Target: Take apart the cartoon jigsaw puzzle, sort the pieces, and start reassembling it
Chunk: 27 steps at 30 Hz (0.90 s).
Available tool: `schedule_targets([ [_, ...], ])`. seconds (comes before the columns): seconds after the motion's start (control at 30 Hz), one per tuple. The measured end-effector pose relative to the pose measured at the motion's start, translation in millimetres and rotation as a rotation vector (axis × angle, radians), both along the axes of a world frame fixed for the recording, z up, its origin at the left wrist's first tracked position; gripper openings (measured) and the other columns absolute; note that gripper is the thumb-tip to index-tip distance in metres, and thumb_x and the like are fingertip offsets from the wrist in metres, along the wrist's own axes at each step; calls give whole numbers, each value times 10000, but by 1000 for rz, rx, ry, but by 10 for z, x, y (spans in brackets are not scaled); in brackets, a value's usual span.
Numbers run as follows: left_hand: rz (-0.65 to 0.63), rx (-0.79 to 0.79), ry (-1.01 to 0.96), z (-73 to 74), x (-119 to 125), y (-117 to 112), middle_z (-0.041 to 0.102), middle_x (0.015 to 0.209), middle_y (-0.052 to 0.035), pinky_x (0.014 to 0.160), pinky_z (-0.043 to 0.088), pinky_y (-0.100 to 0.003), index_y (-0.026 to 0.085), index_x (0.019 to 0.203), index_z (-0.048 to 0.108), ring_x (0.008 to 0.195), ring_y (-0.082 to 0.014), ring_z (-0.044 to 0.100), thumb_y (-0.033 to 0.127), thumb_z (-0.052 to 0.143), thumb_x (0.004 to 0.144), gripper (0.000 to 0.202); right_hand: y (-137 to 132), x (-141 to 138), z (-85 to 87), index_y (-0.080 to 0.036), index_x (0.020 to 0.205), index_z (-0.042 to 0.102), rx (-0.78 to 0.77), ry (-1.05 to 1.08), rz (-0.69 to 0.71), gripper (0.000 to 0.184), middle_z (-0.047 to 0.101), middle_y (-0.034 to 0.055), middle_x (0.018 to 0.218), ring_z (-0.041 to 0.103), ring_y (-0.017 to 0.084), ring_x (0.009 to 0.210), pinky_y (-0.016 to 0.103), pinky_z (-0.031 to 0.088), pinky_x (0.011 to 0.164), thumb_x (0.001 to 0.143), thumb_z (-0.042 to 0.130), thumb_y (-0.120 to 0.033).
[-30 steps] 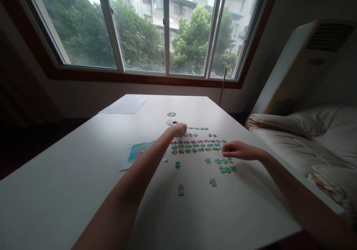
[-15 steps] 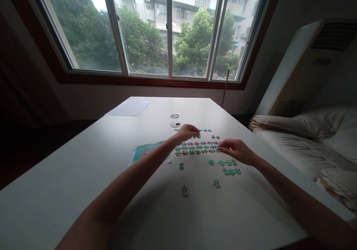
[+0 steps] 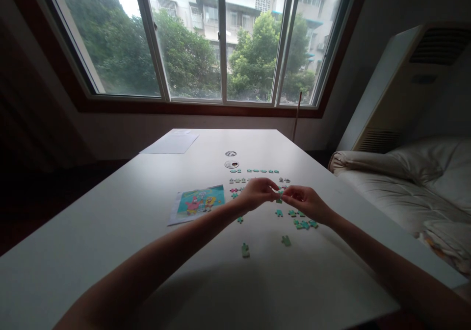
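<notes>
My left hand [image 3: 259, 193] and my right hand [image 3: 307, 203] meet fingertip to fingertip over rows of jigsaw pieces. Between them shows a small green puzzle piece [image 3: 280, 193], pinched by the fingers of both hands. Below the hands lie a lone teal piece [image 3: 278, 213] and a joined green cluster [image 3: 305, 225]. Beyond them runs a far row of pieces [image 3: 263, 171]. My left hand and wrist cover much of the middle rows. Nearer to me are two separate green pieces, one on the left [image 3: 245, 250] and one on the right [image 3: 286, 241].
A cartoon picture sheet [image 3: 195, 211] lies left of the pieces on the white table [image 3: 110, 222]. Two round flat items, one nearer [image 3: 231, 164] and one farther [image 3: 230, 153], are beyond the rows. Paper sheets [image 3: 171, 143] lie at the far left; a sofa [image 3: 401, 188] stands at right.
My left hand has come from the far row towards me and to the right, uncovering the picture sheet. My right hand has shifted slightly left, and the fingertips now meet.
</notes>
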<state>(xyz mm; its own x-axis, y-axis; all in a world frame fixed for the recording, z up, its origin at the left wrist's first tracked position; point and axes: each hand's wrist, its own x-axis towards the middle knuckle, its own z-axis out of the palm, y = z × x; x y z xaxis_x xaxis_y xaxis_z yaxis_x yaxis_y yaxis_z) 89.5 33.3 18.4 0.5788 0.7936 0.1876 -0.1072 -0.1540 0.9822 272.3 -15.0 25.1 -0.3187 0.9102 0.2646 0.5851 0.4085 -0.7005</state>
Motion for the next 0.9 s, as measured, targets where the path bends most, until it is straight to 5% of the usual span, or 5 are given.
schedule_targets([
  [0.27,-121,62,73,-39,-74,-124,656,649,-42,627,479,-250,99,814,595,633,-128,614,150,659,639,193,-44,26,73,-134,745,583,-98,-46,163,269,500,-9,586,412,85,536,203,333,505,772,511,-391],
  [0.37,-95,215,209,-14,-265,-175,674,791,-75,695,484,-257,114,878,594,750,-146,624,158,611,692,192,-63,119,171,-134,765,597,-257,-212,314,253,523,-1,618,426,86,549,194,334,502,767,514,-374],
  [0.5,-10,453,443,56,-693,-246,660,841,-60,654,474,-216,148,884,611,753,-132,608,208,525,764,160,-74,268,229,-130,764,618,-451,-433,438,198,550,5,645,459,89,573,185,341,511,743,526,-304],
  [0.7,204,695,868,123,-1523,-225,636,897,-31,723,446,-253,229,858,629,800,-155,583,300,477,788,182,-28,376,112,-124,729,624,-488,-560,401,177,546,0,612,458,90,553,182,323,489,714,523,-268],
  [0.9,360,704,1119,-176,-2370,-95,514,1180,-106,865,407,-385,184,1135,518,1064,-271,470,528,393,799,497,17,465,123,-119,762,618,-498,-559,356,290,560,16,650,464,102,579,191,333,512,718,536,-394],
])
